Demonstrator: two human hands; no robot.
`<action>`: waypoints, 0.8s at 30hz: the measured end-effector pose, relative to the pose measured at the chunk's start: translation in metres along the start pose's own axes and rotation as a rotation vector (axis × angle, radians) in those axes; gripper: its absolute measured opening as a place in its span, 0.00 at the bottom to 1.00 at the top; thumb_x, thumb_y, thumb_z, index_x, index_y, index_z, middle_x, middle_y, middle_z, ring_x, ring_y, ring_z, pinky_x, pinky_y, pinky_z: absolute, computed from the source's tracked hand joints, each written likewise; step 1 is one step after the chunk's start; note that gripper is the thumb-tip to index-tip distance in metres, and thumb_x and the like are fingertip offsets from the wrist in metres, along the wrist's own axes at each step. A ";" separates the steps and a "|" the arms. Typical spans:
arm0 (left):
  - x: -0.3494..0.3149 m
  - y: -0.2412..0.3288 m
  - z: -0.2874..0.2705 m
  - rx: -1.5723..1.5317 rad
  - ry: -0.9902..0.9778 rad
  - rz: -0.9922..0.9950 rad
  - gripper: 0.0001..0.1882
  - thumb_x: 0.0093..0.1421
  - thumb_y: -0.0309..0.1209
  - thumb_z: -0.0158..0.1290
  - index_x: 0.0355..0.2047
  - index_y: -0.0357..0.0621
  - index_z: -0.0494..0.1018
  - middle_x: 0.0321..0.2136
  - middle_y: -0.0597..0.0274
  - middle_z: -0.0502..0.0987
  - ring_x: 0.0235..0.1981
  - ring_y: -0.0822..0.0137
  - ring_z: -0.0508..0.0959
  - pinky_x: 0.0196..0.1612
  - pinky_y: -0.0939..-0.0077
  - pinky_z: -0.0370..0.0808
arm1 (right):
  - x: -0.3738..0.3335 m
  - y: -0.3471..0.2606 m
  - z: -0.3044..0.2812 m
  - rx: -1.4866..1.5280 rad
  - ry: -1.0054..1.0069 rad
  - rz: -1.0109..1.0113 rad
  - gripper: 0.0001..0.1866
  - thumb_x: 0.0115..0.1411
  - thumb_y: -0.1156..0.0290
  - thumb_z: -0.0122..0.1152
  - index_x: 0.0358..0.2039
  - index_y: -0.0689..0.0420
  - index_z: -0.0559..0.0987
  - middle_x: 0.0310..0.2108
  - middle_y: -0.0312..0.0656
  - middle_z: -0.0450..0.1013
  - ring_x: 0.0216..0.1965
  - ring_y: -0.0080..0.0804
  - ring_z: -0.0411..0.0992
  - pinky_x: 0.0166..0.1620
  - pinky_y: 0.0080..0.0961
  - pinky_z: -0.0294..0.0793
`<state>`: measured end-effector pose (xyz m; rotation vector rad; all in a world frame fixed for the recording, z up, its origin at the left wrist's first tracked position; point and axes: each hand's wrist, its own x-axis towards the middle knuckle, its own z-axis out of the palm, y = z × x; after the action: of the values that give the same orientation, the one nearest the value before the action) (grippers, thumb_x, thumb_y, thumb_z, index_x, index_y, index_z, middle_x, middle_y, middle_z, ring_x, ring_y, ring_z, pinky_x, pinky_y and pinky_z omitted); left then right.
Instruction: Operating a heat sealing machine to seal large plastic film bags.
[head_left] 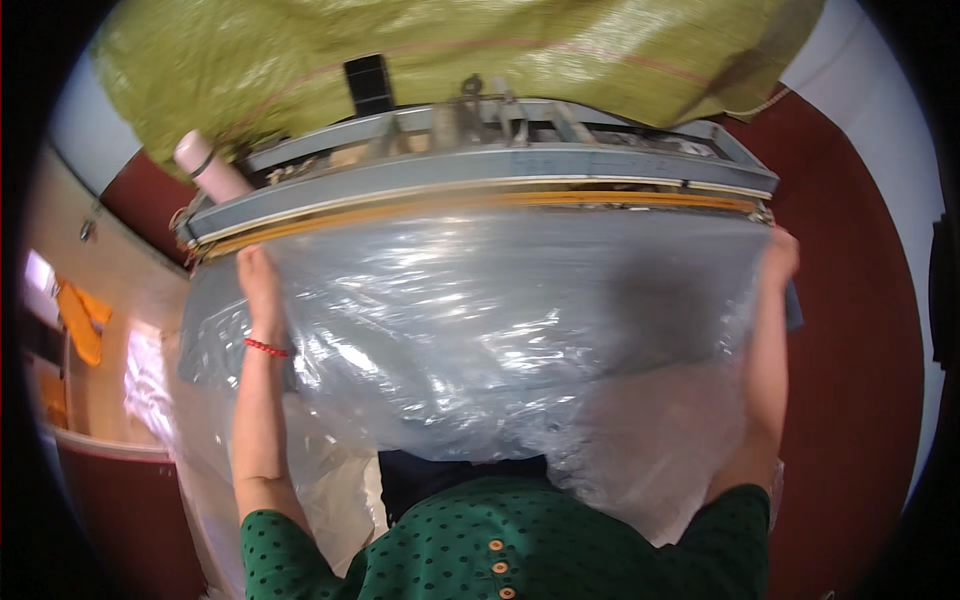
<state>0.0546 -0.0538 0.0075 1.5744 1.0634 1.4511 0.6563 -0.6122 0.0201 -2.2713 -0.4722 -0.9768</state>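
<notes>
A wide sheet of clear plastic film [470,330] lies over a blue-grey work surface, wrinkled and shiny, its near part hanging toward my body. My left hand [258,268], with a red bead bracelet at the wrist, is closed on the film's far left part. At the far right corner my right hand [782,252] is closed on the film too, arm stretched forward. Both fists are close to an orange-yellow strip [500,201] that runs along the front of a long grey metal frame [480,165]. The fingertips are hidden from view.
Tools and loose bits lie in the frame's compartments. A pink bottle [212,168] leans at its left end, and a black phone-like slab [369,85] stands behind it. Yellow-green woven sheeting [560,50] covers the back. Orange cloth [82,322] hangs at the left doorway; the floor [850,350] is dark red.
</notes>
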 end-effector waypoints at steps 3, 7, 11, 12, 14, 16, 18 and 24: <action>0.025 -0.030 -0.006 0.161 0.030 0.032 0.10 0.59 0.32 0.40 0.23 0.45 0.62 0.15 0.72 0.61 0.15 0.80 0.59 0.18 0.84 0.58 | -0.018 -0.030 0.066 0.307 0.007 0.082 0.12 0.58 0.65 0.49 0.29 0.61 0.73 0.27 0.44 0.72 0.30 0.32 0.70 0.38 0.27 0.67; 0.054 -0.057 -0.007 0.100 0.053 0.053 0.12 0.59 0.34 0.45 0.20 0.44 0.63 0.14 0.73 0.61 0.15 0.80 0.59 0.18 0.84 0.57 | -0.017 -0.049 0.105 0.462 -0.063 0.216 0.10 0.55 0.66 0.55 0.27 0.61 0.73 0.22 0.40 0.71 0.25 0.25 0.67 0.35 0.22 0.67; 0.060 -0.062 -0.002 0.148 0.100 0.091 0.11 0.57 0.33 0.48 0.19 0.44 0.65 0.15 0.75 0.62 0.17 0.82 0.58 0.19 0.87 0.56 | -0.009 -0.045 0.114 0.478 0.010 0.348 0.10 0.52 0.67 0.59 0.25 0.60 0.72 0.20 0.36 0.69 0.23 0.21 0.64 0.31 0.20 0.67; 0.060 -0.063 -0.002 0.139 0.120 0.078 0.11 0.57 0.32 0.48 0.19 0.44 0.66 0.15 0.75 0.62 0.17 0.82 0.58 0.20 0.87 0.56 | -0.009 -0.044 0.114 0.522 0.027 0.397 0.10 0.51 0.67 0.60 0.26 0.60 0.71 0.20 0.36 0.69 0.23 0.21 0.64 0.30 0.20 0.67; 0.061 -0.065 -0.006 0.114 0.101 0.076 0.09 0.57 0.31 0.49 0.22 0.43 0.66 0.15 0.73 0.63 0.17 0.81 0.59 0.20 0.87 0.57 | -0.009 -0.044 0.113 0.566 0.041 0.448 0.11 0.50 0.68 0.61 0.26 0.60 0.71 0.20 0.35 0.69 0.22 0.20 0.65 0.29 0.20 0.67; 0.065 -0.071 -0.014 0.221 0.184 0.004 0.07 0.56 0.31 0.48 0.26 0.40 0.66 0.17 0.69 0.66 0.17 0.79 0.63 0.21 0.86 0.61 | -0.008 -0.047 0.107 0.643 0.062 0.581 0.08 0.52 0.70 0.57 0.29 0.59 0.69 0.21 0.36 0.69 0.22 0.21 0.66 0.28 0.19 0.67; 0.073 -0.079 -0.021 0.300 0.250 0.060 0.07 0.55 0.31 0.48 0.27 0.39 0.65 0.18 0.67 0.67 0.17 0.77 0.65 0.21 0.84 0.63 | -0.006 -0.048 0.096 0.624 0.086 0.562 0.08 0.53 0.71 0.55 0.31 0.60 0.68 0.22 0.37 0.69 0.23 0.22 0.66 0.28 0.18 0.67; 0.074 -0.082 -0.019 0.144 0.383 0.134 0.08 0.54 0.28 0.43 0.18 0.43 0.65 0.13 0.70 0.64 0.12 0.78 0.63 0.14 0.82 0.60 | -0.008 -0.064 0.087 0.730 0.204 0.592 0.09 0.56 0.72 0.50 0.35 0.62 0.67 0.28 0.40 0.69 0.27 0.26 0.68 0.33 0.19 0.69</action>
<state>0.0293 0.0456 -0.0371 1.5250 1.3244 1.8550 0.6628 -0.5070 -0.0072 -1.4900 -0.0296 -0.5832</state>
